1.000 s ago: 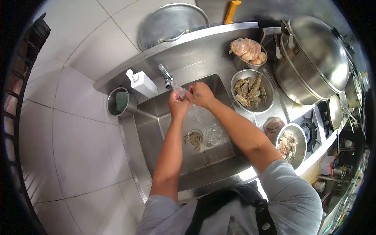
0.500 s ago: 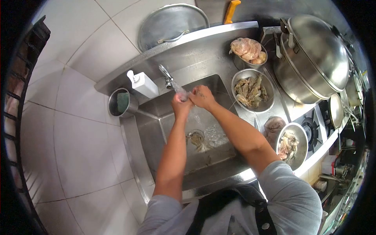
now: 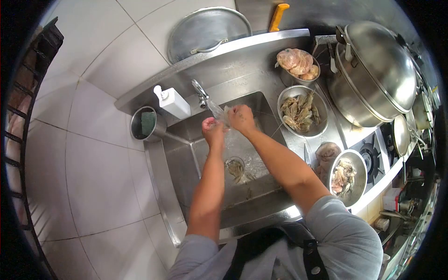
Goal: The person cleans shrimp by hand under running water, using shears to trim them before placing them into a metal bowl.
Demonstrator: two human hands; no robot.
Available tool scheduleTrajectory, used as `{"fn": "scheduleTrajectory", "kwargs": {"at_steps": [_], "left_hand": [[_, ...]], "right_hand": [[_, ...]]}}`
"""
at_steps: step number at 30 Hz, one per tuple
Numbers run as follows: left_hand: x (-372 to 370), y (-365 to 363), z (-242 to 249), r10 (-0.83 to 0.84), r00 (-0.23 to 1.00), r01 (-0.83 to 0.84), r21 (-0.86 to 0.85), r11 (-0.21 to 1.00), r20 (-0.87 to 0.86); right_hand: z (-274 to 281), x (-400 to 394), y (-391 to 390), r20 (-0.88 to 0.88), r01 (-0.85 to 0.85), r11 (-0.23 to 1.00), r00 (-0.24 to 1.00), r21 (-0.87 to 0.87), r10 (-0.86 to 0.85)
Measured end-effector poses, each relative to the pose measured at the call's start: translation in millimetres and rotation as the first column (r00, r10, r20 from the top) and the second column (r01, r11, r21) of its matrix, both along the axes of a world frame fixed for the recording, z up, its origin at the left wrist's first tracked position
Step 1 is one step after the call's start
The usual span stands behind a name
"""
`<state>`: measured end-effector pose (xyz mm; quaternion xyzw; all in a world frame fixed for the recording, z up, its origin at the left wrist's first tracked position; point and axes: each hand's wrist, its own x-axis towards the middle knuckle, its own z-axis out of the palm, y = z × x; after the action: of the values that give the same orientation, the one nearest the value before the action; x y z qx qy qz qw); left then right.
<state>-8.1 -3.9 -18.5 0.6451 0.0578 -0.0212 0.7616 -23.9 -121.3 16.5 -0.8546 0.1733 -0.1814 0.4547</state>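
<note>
My left hand point(image 3: 214, 130) is under the tap point(image 3: 199, 93), its fingers curled with pinkish tips showing; what they hold, if anything, is hard to make out. Close beside it, my right hand point(image 3: 242, 119) is closed on a small, pale, translucent thing that looks like a shrimp point(image 3: 227, 112). Running water point(image 3: 215, 109) falls between the two hands and blurs it. Below, in the sink point(image 3: 179, 154), a clump of shrimp scraps point(image 3: 240, 173) lies at the drain.
Right of the sink stand a bowl of shrimp point(image 3: 301, 112), a bowl of paler pieces point(image 3: 344, 177), a pot holding bagged food point(image 3: 296, 60) and a large steamer point(image 3: 378, 70). A soap bottle point(image 3: 175, 103) and a container with a green scrubber point(image 3: 148, 122) stand left.
My hands have drawn slightly apart under the stream, and the pale thing beside my right fingers shows more. The whole view has shifted slightly.
</note>
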Motion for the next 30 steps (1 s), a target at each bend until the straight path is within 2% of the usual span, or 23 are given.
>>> {"fn": "scheduleTrajectory", "kwargs": {"at_steps": [1, 2, 3, 5, 6, 7, 8, 9, 10, 11, 12, 13, 14, 16, 18, 20, 22, 23, 26, 27, 28, 29, 30], "left_hand": [[0.1, 2.1, -5.6, 0.055, 0.995, -0.065, -0.132, 0.989, -0.079], [1.2, 4.1, -10.9, 0.099, 0.981, -0.139, -0.255, 0.957, -0.165], [1.1, 5.9, -9.5, 0.098, 0.981, -0.139, -0.255, 0.957, -0.166], [2.8, 11.5, -5.5, -0.019, 0.964, -0.085, -0.379, 0.922, -0.264], [5.4, 15.2, -6.2, -0.018, 0.964, -0.086, -0.38, 0.921, -0.264], [9.0, 19.0, -7.5, -0.16, 0.956, 0.035, -0.446, 0.894, -0.246], [12.3, 20.8, -8.5, -0.299, 0.929, 0.153, -0.509, 0.847, -0.217], [13.9, 20.1, -7.0, -0.3, 0.929, 0.155, -0.511, 0.846, -0.215], [15.1, 18.6, -5.8, -0.316, 0.93, 0.23, -0.378, 0.897, -0.185], [15.7, 17.5, -4.9, -0.336, 0.929, 0.295, -0.234, 0.926, -0.157], [16.0, 17.4, -2.9, -0.337, 0.928, 0.297, -0.235, 0.926, -0.156], [17.0, 18.1, -0.3, -0.371, 0.926, 0.355, -0.176, 0.918, -0.066], [17.3, 18.9, 1.8, -0.407, 0.913, 0.406, -0.111, 0.907, 0.021], [13.6, 20.0, 9.7, -0.392, 0.919, 0.395, -0.099, 0.913, 0.051], [9.8, 21.9, 21.8, -0.375, 0.923, 0.381, -0.089, 0.92, 0.082], [5.1, 25.5, 35.8, -0.449, 0.892, 0.446, 0.062, 0.893, 0.055], [7.7, 27.4, 31.6, -0.454, 0.887, 0.44, 0.142, 0.887, 0.086], [9.7, 28.2, 29.7, -0.461, 0.879, 0.43, 0.22, 0.876, 0.118], [12.8, 31.4, 32.6, -0.47, 0.873, 0.415, 0.307, 0.857, 0.132], [11.5, 32.0, 41.8, -0.47, 0.873, 0.415, 0.308, 0.856, 0.131], [10.6, 32.4, 54.1, -0.492, 0.87, 0.44, 0.437, 0.785, 0.009], [9.6, 31.3, 65.0, -0.492, 0.863, 0.468, 0.55, 0.692, -0.115], [13.5, 30.4, 58.2, -0.492, 0.863, 0.469, 0.549, 0.692, -0.117]], "right_hand": [[-1.7, 1.0, 0.6, 0.054, 0.113, 0.993, 0.992, 0.042, -0.116], [-3.0, 1.9, -1.6, 0.054, 0.114, 0.993, 0.992, 0.042, -0.116], [-0.8, 1.3, -5.0, -0.002, 0.133, 0.989, 0.991, 0.063, -0.133], [3.3, -4.4, -11.4, -0.058, 0.151, 0.985, 0.987, 0.079, -0.147], [-3.2, -8.1, -18.1, -0.188, 0.062, 0.998, 0.98, 0.005, -0.06], [-8.6, -11.0, -22.8, -0.32, -0.035, 0.998, 0.947, -0.057, 0.015], [-13.6, -12.8, -25.3, -0.319, -0.036, 0.998, 0.948, -0.059, 0.015], [-16.5, -16.2, -26.7, -0.299, -0.122, 0.985, 0.951, -0.125, 0.08], [-19.7, -18.9, -27.4, -0.285, -0.205, 0.96, 0.947, -0.191, 0.146], [-23.0, -19.4, -25.0, -0.285, -0.204, 0.96, 0.948, -0.194, 0.144], [-20.4, -19.8, -19.1, -0.076, -0.268, 0.957, 0.962, -0.108, 0.261], [-17.1, -20.0, -16.3, 0.146, -0.346, 0.938, 0.926, -0.037, 0.347], [-13.3, -21.2, -19.1, 0.147, -0.343, 0.939, 0.927, -0.036, 0.345], [12.1, -27.1, -24.5, -0.117, -0.506, 0.856, 0.849, 0.1, 0.516], [15.3, -29.0, -23.7, -0.11, -0.489, 0.856, 0.854, 0.169, 0.509], [14.8, -30.7, -23.8, -0.106, -0.47, 0.849, 0.857, 0.241, 0.504], [16.1, -31.1, -26.1, -0.085, -0.463, 0.832, 0.857, 0.305, 0.508], [16.8, -30.2, -26.0, -0.084, -0.462, 0.833, 0.858, 0.305, 0.507], [8.3, -26.3, -25.2, 0.001, -0.492, 0.836, 0.862, 0.242, 0.507], [9.2, -26.5, -23.1, 0.053, -0.47, 0.82, 0.875, 0.325, 0.481], [10.2, -26.4, -21.1, 0.102, -0.449, 0.796, 0.888, 0.406, 0.449], [11.4, -26.0, -19.8, 0.102, -0.45, 0.796, 0.887, 0.406, 0.45], [12.3, -25.7, -19.2, 0.095, -0.444, 0.84, 0.894, 0.311, 0.438]]}}
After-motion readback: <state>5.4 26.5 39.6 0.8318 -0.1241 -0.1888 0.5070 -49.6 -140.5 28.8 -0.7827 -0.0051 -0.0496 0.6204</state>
